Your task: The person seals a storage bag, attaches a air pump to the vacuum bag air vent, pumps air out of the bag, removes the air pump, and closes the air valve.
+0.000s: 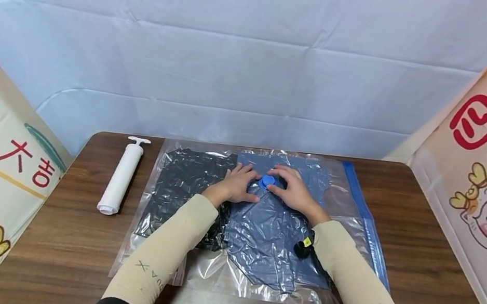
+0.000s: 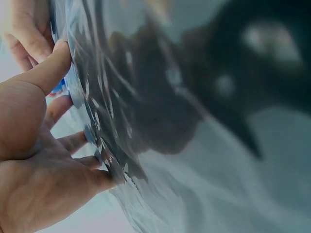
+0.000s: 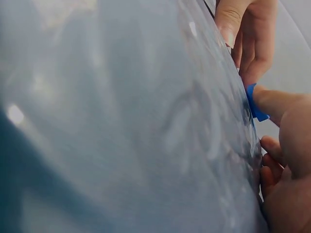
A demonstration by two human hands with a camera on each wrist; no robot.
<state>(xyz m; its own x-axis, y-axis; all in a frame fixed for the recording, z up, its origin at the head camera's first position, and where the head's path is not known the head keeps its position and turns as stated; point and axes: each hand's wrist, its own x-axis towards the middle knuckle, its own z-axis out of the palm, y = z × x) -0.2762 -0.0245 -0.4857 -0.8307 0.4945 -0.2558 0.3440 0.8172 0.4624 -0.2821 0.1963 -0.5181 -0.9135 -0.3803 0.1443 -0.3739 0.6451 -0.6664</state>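
Observation:
A clear plastic vacuum storage bag [image 1: 202, 269] lies flat, with a folded black cloth item [image 1: 187, 180] and a blue one [image 1: 267, 245] inside. On its upper middle sits a round blue valve cap [image 1: 267, 181]. My right hand [image 1: 294, 192] pinches this cap between thumb and fingers; in the right wrist view the thumb lies against the blue cap [image 3: 257, 103]. Just left of the valve, my left hand [image 1: 235, 183] rests on the bag with fingers spread. The left wrist view shows the left hand's fingertips [image 2: 106, 180] pressing the shiny film.
A white hand pump [image 1: 120, 178] with a T-shaped handle lies left of the bag on the brown wooden table [image 1: 414, 303]. Along the bag's right side runs a blue zip strip [image 1: 365, 220]. A white cloth backdrop [image 1: 254, 80] hangs behind, with printed sheets at both sides.

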